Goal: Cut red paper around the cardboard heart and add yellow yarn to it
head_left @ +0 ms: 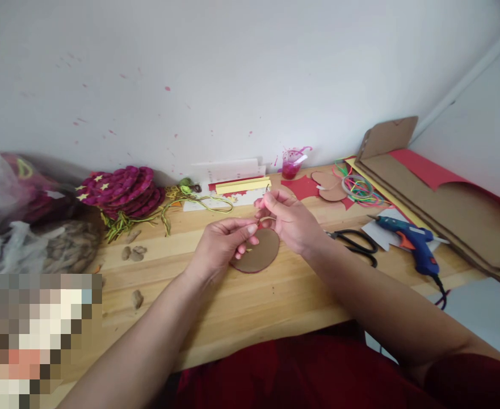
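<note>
Above a round cardboard disc (256,254) with a dark reddish edge, both my hands are raised close together. My left hand (226,238) is pinched, thumb against forefinger. My right hand (290,218) is closed too, with a small dark tip poking up past its fingers. A thin, pale strand curves between the two hands; it looks like cord or yarn, though my fingers hide most of it. The disc lies flat on the wooden table (232,307), partly covered by my left fingers.
Right: black-handled scissors (356,243), a blue glue gun (415,241), coloured cords (360,190), cardboard sheets (454,221). Left: stacked purple discs (122,190), peanuts (137,253), a bag of peanuts (62,250). Behind: a cup of magenta paint (291,165), red paper (303,186), yellow-green yarn (198,199).
</note>
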A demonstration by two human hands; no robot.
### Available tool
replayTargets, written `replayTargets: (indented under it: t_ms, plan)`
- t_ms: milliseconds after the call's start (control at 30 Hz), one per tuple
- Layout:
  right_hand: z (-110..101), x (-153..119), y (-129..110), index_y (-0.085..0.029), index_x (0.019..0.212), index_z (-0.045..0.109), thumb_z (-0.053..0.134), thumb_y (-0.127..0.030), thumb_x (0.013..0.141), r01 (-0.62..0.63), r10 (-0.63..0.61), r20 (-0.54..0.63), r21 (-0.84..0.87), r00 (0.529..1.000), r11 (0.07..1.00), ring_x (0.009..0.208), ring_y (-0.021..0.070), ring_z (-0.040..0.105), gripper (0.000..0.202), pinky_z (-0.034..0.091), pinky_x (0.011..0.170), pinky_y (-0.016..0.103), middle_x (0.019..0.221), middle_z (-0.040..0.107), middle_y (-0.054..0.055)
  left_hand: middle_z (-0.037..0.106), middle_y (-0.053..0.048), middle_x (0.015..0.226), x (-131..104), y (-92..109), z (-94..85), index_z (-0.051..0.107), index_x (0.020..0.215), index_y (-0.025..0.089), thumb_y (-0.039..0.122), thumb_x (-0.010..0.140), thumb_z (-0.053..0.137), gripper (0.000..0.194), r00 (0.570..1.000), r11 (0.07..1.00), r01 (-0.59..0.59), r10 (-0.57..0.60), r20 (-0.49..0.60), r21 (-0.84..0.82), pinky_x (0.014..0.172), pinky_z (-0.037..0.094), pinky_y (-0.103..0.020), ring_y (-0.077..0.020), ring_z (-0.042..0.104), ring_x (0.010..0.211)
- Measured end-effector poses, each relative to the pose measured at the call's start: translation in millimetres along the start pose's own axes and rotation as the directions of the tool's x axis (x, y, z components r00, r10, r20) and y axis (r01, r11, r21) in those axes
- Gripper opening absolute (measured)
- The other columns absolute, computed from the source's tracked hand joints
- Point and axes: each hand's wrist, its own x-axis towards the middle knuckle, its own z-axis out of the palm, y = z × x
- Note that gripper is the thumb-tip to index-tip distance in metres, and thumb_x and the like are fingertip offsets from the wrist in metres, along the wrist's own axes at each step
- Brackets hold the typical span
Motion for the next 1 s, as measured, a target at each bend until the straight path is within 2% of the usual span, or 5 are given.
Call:
replayTargets:
  t_ms: [267,400,533,833,1000]
  plan:
    - [-0.5,0.6,0.1,-0.020,0.075,0.062,0.089,-0.049,0.066,-0.036,0.038,-0.052,0.045,0.998,0.998,0.070,0.0088,0.057,0.041,0.048,0.056,0.020,0.086,0.063,-0.003,0.072,-0.003,0.067,-0.2,-2.4,-1.1,0.083,0.092,0.020,0.040,0.069,0.089,0.031,0.992,0.980,-0.119,0.123,-0.016,0.160,0.046,0.032,-0.017,-0.0062,0.050,0.051]
    - [0.8,0.8,1.0,-0.020,0.074,0.060,0.089,-0.049,0.064,-0.046,0.050,-0.076,0.056,0.996,0.997,0.067,0.0080,0.055,0.043,0.043,0.053,0.020,0.085,0.062,-0.003,0.068,-0.001,0.064,-2.0,0.5,-0.1,0.082,0.093,0.018,0.039,0.078,0.081,0.026,0.974,0.922,-0.220,0.226,0.021,0.319,0.053,0.036,-0.020,-0.0082,0.052,0.056]
    - [1.6,1.0,1.9,-0.020,0.074,0.059,0.088,-0.050,0.065,-0.051,0.054,-0.072,0.050,0.996,0.997,0.064,0.0076,0.053,0.042,0.041,0.053,0.020,0.085,0.062,-0.003,0.061,0.001,0.060,-4.9,4.5,1.3,0.080,0.091,0.017,0.040,0.084,0.074,0.024,0.973,0.898,-0.225,0.230,0.031,0.379,0.054,0.036,-0.021,-0.0089,0.048,0.055]
    - [-1.2,3.0,2.3,-0.021,0.078,0.059,0.089,-0.049,0.065,-0.060,0.063,-0.081,0.039,0.995,0.997,0.064,0.0076,0.055,0.043,0.041,0.054,0.021,0.087,0.062,-0.004,0.057,0.001,0.056,-3.0,4.2,-0.6,0.075,0.083,0.015,0.040,0.077,0.079,0.025,0.999,0.992,-0.038,0.034,0.039,0.117,0.042,0.019,-0.019,-0.0043,0.034,0.042]
    - [-5.4,6.0,-0.2,-0.022,0.082,0.061,0.089,-0.051,0.064,-0.070,0.079,-0.115,0.081,0.990,0.994,0.065,0.0070,0.058,0.044,0.041,0.052,0.019,0.091,0.063,-0.004,0.065,-0.001,0.065,-3.2,7.4,-2.3,0.073,0.085,0.014,0.034,0.078,0.081,0.023,0.998,0.997,0.056,-0.054,0.041,-0.058,0.039,0.035,-0.014,-0.0044,0.048,0.043]
